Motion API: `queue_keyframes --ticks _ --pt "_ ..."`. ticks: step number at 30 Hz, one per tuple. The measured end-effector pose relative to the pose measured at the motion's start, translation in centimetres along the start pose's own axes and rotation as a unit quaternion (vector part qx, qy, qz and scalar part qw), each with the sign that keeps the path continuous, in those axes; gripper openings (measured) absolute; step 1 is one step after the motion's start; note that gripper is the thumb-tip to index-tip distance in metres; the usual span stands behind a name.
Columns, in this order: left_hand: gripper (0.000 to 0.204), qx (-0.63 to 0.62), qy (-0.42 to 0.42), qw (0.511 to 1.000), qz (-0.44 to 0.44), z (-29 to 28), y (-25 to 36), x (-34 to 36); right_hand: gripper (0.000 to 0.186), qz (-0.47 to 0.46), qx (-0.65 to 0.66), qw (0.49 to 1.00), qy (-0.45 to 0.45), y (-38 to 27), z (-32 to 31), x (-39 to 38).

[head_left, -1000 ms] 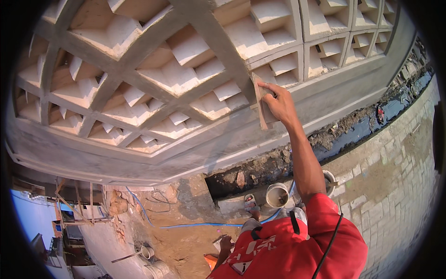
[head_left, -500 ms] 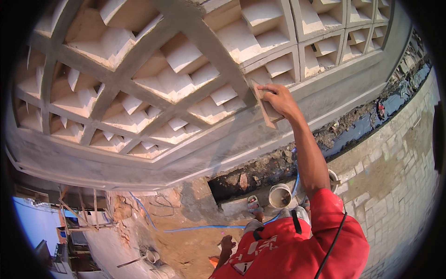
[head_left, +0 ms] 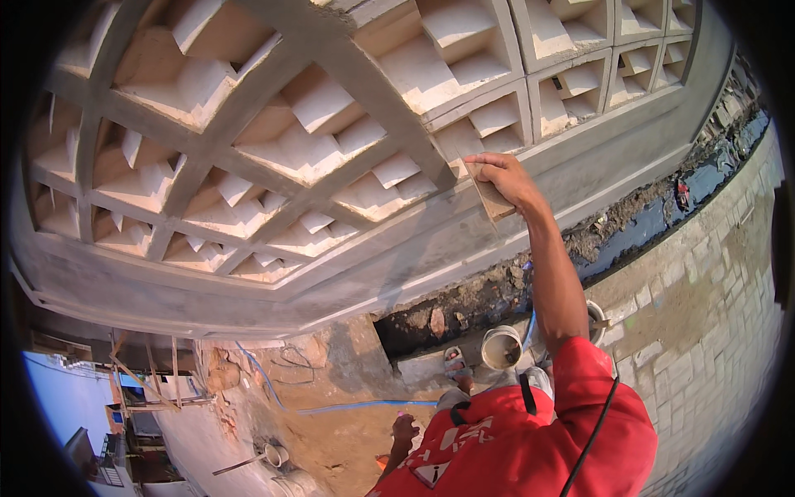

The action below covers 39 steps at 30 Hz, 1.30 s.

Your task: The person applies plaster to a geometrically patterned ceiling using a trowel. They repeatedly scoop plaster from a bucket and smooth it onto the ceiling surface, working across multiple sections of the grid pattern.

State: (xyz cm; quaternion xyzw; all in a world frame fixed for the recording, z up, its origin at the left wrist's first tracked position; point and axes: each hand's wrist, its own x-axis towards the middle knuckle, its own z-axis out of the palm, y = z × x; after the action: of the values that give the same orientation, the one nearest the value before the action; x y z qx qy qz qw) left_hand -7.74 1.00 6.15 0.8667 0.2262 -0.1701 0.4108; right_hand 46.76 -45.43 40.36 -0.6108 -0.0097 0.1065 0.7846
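Note:
My right hand (head_left: pixel 507 180) reaches out to the wall with its fingers wrapped round a small wooden plastering float (head_left: pixel 492 201). The float lies tilted against the smooth grey ledge (head_left: pixel 431 222), just below the corner where the rendered ribs of a patterned block screen (head_left: pixel 310 161) meet it. My left hand (head_left: pixel 404 431) hangs low beside my body, away from the wall. Its fingers look loosely bent and apart, with nothing visible in them, though it is small in view.
A trench (head_left: pixel 414 325) with rubble runs along the wall's foot. Beside my feet stands a whitish bucket (head_left: pixel 502 348); another bucket (head_left: pixel 595 319) is partly behind my arm. A blue hose (head_left: pixel 364 407) crosses the dirt. Paving blocks (head_left: pixel 687 331) cover the right side.
My right hand has shifted slightly right and down with the float, whose upper edge has moved away from the rib corner. My left hand stays low at my side.

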Motion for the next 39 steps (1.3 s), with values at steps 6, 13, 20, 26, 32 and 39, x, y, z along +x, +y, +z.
queue_keyframes --ticks 6,13,20,26,32,39 --pt "0.051 0.407 -0.046 0.902 0.135 -0.5 4.6 -0.3 0.040 0.004 0.095 0.995 0.019 0.7 1.5 -2.2" --pt "0.047 0.409 -0.020 0.898 0.163 -1.8 4.6 -0.6 0.040 -0.023 0.129 0.990 0.043 1.4 3.2 -1.3" --pt "0.040 0.437 -0.005 0.888 0.144 -1.5 3.5 -0.5 0.038 -0.024 0.063 0.996 0.055 0.0 4.5 -0.5" --pt "0.041 0.405 -0.056 0.907 0.098 -1.0 5.2 -0.2 0.040 -0.067 0.000 0.994 0.085 -1.2 6.0 -1.1" --pt "0.039 0.378 -0.040 0.922 0.070 -0.2 5.4 -1.5 0.043 -0.057 0.004 0.993 0.099 2.9 7.5 -3.1" --pt "0.032 0.363 -0.088 0.926 0.060 -1.4 5.5 -0.7 0.046 -0.203 -0.013 0.949 0.240 3.9 11.2 -2.3"
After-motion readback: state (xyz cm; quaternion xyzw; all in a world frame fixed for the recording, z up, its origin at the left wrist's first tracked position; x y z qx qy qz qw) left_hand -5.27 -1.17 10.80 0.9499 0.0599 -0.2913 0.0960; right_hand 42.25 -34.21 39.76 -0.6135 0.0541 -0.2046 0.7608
